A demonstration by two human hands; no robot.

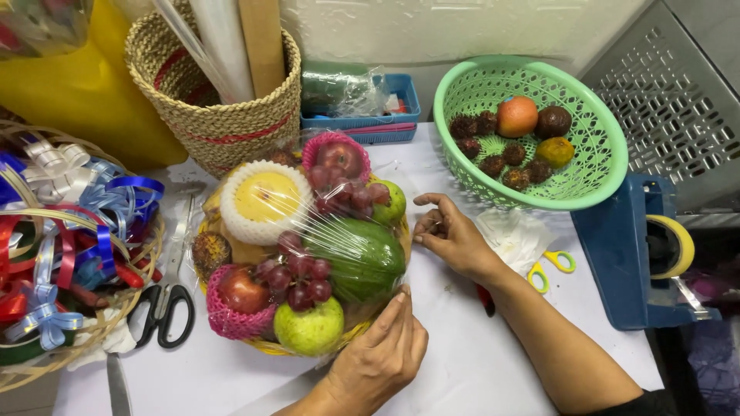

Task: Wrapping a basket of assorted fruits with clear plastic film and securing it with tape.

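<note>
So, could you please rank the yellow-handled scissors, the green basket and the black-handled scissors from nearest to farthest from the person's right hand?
From the right hand:
1. Yellow-handled scissors, just right of the wrist.
2. Green basket, behind, up right.
3. Black-handled scissors, far left, beyond the wrapped fruit basket.

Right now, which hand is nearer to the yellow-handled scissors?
Right. The right hand rests just left of the yellow-handled scissors, beside the wrapped fruit basket. The left hand presses the basket's front edge, farther away.

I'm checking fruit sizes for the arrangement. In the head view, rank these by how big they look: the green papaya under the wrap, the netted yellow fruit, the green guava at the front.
1. green papaya
2. netted yellow fruit, close behind
3. green guava
</note>
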